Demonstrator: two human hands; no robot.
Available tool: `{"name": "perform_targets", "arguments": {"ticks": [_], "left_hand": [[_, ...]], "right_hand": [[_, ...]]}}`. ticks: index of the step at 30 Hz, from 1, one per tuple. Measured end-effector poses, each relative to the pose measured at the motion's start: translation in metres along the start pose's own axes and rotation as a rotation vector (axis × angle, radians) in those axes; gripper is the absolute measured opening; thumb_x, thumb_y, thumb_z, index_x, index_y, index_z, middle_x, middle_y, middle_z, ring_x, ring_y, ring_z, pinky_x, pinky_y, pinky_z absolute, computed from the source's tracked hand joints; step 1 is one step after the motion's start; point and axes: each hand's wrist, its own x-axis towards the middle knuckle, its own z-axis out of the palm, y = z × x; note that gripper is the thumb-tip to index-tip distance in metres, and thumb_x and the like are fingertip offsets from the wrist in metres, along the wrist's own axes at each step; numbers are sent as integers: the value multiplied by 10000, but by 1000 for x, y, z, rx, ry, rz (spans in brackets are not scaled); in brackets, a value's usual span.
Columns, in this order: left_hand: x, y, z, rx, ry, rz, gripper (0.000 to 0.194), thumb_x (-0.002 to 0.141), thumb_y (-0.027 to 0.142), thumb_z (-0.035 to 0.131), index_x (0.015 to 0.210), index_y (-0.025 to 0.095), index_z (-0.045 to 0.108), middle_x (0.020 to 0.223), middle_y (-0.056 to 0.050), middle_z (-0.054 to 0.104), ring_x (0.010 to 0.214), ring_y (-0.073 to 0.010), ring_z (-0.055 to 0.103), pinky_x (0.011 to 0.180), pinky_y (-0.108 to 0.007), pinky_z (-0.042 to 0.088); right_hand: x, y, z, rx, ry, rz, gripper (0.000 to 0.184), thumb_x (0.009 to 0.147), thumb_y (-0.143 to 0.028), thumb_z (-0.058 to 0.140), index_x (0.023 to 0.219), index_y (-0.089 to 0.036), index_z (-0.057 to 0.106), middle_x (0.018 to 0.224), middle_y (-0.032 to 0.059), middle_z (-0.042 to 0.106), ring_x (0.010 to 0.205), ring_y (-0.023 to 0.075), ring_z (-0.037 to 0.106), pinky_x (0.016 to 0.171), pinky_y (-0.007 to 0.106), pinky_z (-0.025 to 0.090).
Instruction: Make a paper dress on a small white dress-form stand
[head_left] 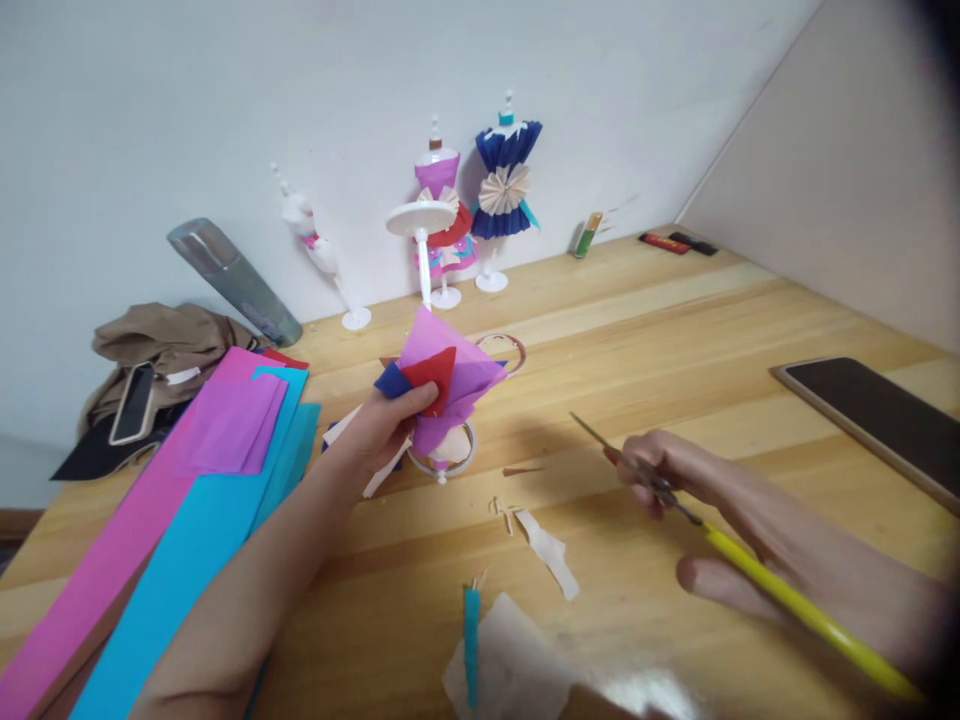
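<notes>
Pinching the purple paper point(472, 375), the left hand point(390, 428) presses its thumb over a red piece point(441, 368) and a blue piece point(391, 380) lying against it. To the right of the purple paper and apart from it, the right hand point(720, 490) curls its fingers around the metal part of a yellow-handled cutting tool point(739, 555), probably scissors; its thumb stands away and the tip points toward the paper. I cannot tell whether the blades are together.

Thin as it looks, the purple paper could crease or tear if the thumb bears down hard, and the small pieces could slide out if that pinch loosens. Fingers around metal instead of handle could be nicked should the tool twist. A careless sleeve or wrist could sweep away the loose scrap point(547, 555) on the near side of the purple paper.

As for containers, a grey flask point(232, 280) leans beyond the purple paper on its left; its contents cannot be seen. A green tube point(587, 237), perhaps glue, lies beyond on the right, its inside equally hidden. Just below the purple paper, a white ring point(472, 445) frames some cream paper point(452, 443) and a small knob partly overlaps its near edge.
</notes>
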Motion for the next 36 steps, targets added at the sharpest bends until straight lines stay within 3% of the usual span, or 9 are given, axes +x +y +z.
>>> {"name": "perform_targets", "arguments": {"ticks": [2,7,14,19,24,28,32,36], "left_hand": [[-2,1,2,-12,-15,8,435,540,269,990,901,202,756,878,-32,801,889,-249,761,864,-353,598],[-4,5,2,-24,-59,30,446,499,315,1020,852,202,772,800,-19,780,784,-214,737,778,-317,587],[-4,8,-1,8,-82,65,454,495,367,1023,832,215,760,767,1,757,745,-197,702,815,-343,554],[-5,9,-2,49,-116,64,425,505,382,1013,798,218,752,739,2,735,785,-222,708,853,-370,543],[-4,9,-3,47,-89,70,453,464,392,1029,785,208,768,727,8,738,739,-199,699,797,-330,565],[-4,9,-3,63,-88,74,443,498,396,1022,834,212,799,772,-2,764,826,-225,730,830,-322,582],[-4,7,-2,65,-77,50,468,480,397,1022,843,199,802,871,-29,797,914,-266,746,865,-340,590],[-4,4,-1,57,-75,22,473,480,395,1019,850,195,801,915,-56,806,886,-251,747,861,-349,600]], "right_hand": [[14,-3,1,79,27,-95,391,875,-620,639,993,-258,551,821,25,604,713,215,561,658,347,502],[56,-14,8,16,79,-280,368,888,-561,677,945,-226,537,799,7,564,670,175,531,623,307,465],[90,-22,16,-28,48,-249,386,854,-589,642,850,-238,481,738,-15,497,635,168,455,591,309,417],[93,-22,16,-2,-7,-239,391,849,-605,633,861,-241,490,761,1,537,660,185,488,597,328,442],[89,-20,16,4,-45,-208,372,831,-558,678,973,-241,547,902,53,658,763,236,614,692,376,516],[87,-19,17,-9,-75,-212,422,839,-559,680,1035,-209,552,1017,108,683,858,277,656,764,430,537],[86,-18,20,-30,-41,-220,438,877,-556,672,1079,-192,538,1063,129,671,914,292,664,798,438,530],[86,-14,24,-89,10,-263,448,862,-544,717,1095,-205,541,1074,126,659,943,304,669,803,432,535]]}}
